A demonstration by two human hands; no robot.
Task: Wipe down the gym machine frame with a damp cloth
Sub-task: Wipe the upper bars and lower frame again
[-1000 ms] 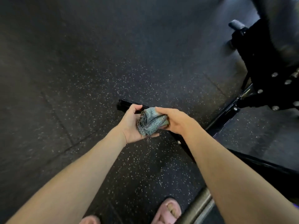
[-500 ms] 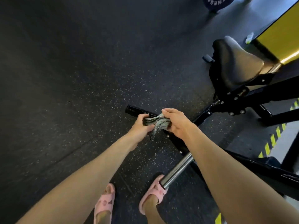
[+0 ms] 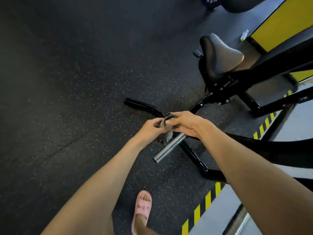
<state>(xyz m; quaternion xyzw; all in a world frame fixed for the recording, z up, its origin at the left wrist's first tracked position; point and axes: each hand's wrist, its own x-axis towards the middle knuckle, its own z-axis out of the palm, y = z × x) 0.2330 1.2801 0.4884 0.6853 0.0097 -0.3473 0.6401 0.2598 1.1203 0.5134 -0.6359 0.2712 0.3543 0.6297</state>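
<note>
A second earlier the cloth (image 3: 167,136) had sat as a loose, puffed bundle cupped between the two palms, and half a second earlier it was already being drawn into a tighter roll. Now it was squeezed smaller still. The left hand (image 3: 151,128) and the right hand (image 3: 185,122) met over it, the fingers of both curled and pinching the wad between them. A ragged tail of cloth hung just below the fingers. Both hands were thus gripping the cloth.

The view had also lifted over that second. The black frame tube (image 3: 140,104) lay on the floor just beyond the fingers and curved in behind them. The bare steel bar (image 3: 169,148) slanted away directly beneath them, and the seat pad (image 3: 220,55) stood well beyond the fingers to their right. A pink slipper (image 3: 143,207) showed far below the fingers, towards the person, on the speckled floor (image 3: 67,99). The second slipper seen half a second before had left the view.

Judged from this, the wiping had not yet begun. The cloth seemed to be held in the air above the frame, though its tail hung close to the bar and it could not be told whether it brushed it. The tightening looked like folding or wringing the cloth into a pad fit for one hand. The likely next need was for one hand to let go and the other to bring the cloth down onto the nearest tube
</note>
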